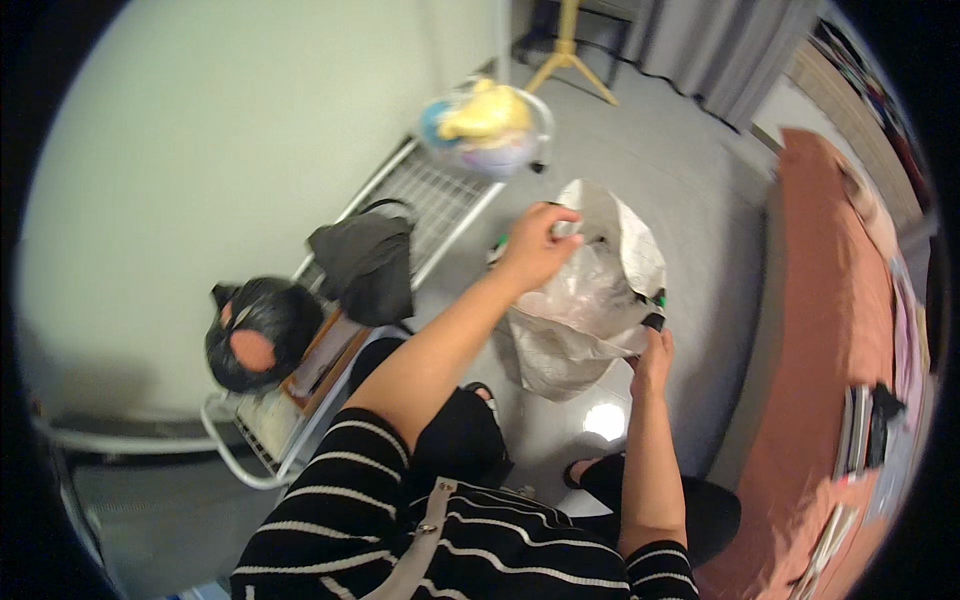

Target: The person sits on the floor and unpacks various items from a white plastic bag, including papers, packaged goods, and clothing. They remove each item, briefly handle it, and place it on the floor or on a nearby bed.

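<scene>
A large whitish bag (560, 372) stands on the floor in front of me with its mouth open. Inside it lies crumpled translucent plastic (590, 290). Over the far left part of the mouth, my left hand (535, 248) is closed around a small pale cylindrical object (565, 229), whose exact kind I cannot make out. At the bag's right side, my right hand (652, 362) is closed on the bag by a black strap (654, 322). The fingertips of that hand are partly hidden.
To the left, a white wire rack (435, 205) carries a dark cloth bag (368, 265), a black plastic bag (262, 330) and a tub with a yellow item (487, 110). An orange-covered bed (830, 320) runs along the right. Behind are a yellow stand (566, 55) and grey curtain (725, 50).
</scene>
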`<move>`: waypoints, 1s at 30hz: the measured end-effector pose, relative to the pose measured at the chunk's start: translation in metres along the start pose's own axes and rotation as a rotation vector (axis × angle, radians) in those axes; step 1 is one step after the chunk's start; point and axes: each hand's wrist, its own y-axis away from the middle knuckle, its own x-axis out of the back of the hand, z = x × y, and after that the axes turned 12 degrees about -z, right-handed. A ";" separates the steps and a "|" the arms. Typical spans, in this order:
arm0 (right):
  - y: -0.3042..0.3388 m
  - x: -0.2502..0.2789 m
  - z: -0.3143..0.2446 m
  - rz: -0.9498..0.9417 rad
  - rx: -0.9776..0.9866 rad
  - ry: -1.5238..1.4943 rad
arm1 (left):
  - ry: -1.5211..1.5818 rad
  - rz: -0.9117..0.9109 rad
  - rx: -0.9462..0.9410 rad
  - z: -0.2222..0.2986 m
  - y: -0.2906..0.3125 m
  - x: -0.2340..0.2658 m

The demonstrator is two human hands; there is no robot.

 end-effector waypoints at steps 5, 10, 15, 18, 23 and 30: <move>-0.011 -0.037 0.038 -0.134 -0.252 0.341 | -0.221 -0.282 0.200 -0.020 0.027 0.051; -0.021 -0.052 0.078 -0.137 -0.043 0.809 | -0.566 -0.143 0.604 -0.027 0.065 0.150; -0.019 -0.097 0.066 -0.160 0.234 0.913 | -0.871 0.042 1.096 -0.119 0.149 0.221; -0.013 -0.119 0.062 -0.215 0.217 0.906 | -0.730 0.137 1.112 -0.172 0.177 0.230; -0.005 -0.140 0.044 -0.279 0.156 0.923 | -0.652 0.664 0.908 -0.192 0.178 0.277; -0.008 -0.139 0.067 -0.360 0.105 0.872 | -0.594 0.897 0.292 -0.134 0.112 0.293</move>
